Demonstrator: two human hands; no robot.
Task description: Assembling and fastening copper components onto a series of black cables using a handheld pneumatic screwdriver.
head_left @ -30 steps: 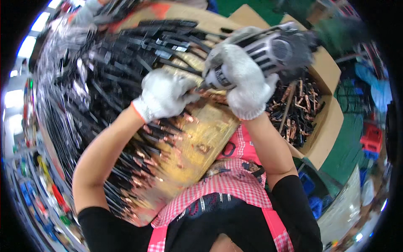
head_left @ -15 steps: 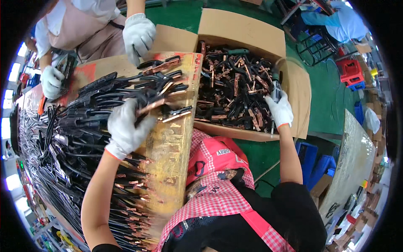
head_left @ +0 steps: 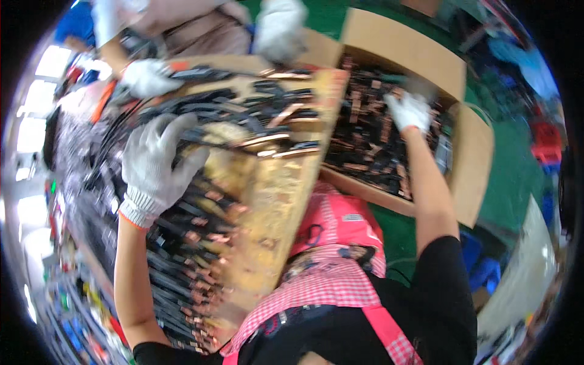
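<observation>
My left hand (head_left: 155, 164), in a white knit glove, hovers over black cables (head_left: 176, 261) on the worktable, fingers and thumb apart, nothing held between them. Beyond it lies a row of black clamps (head_left: 286, 115) with copper-coloured jaws, their cables running left. Inside the cardboard box (head_left: 401, 36), my gloved right hand (head_left: 409, 112) reaches onto a heap of loose black-and-copper clamps (head_left: 371, 134). Its fingertips are smeared by motion beside a copper-coloured piece, so a grip cannot be made out. A grey electric screwdriver (head_left: 444, 152) rests along the box's right side, apart from that hand.
Across the table, a co-worker's gloved hand (head_left: 149, 78) is by the cables, and another gloved hand (head_left: 280, 30) hangs over the far edge. The wooden tabletop (head_left: 261, 243) is worn yellow. A red plastic stool (head_left: 546, 143) and blue bins (head_left: 477, 261) stand on the right.
My right hand has let go of the screwdriver and moved left into the clamp heap. My left hand has left the clamps and drawn back left over the cables. The view has shifted.
</observation>
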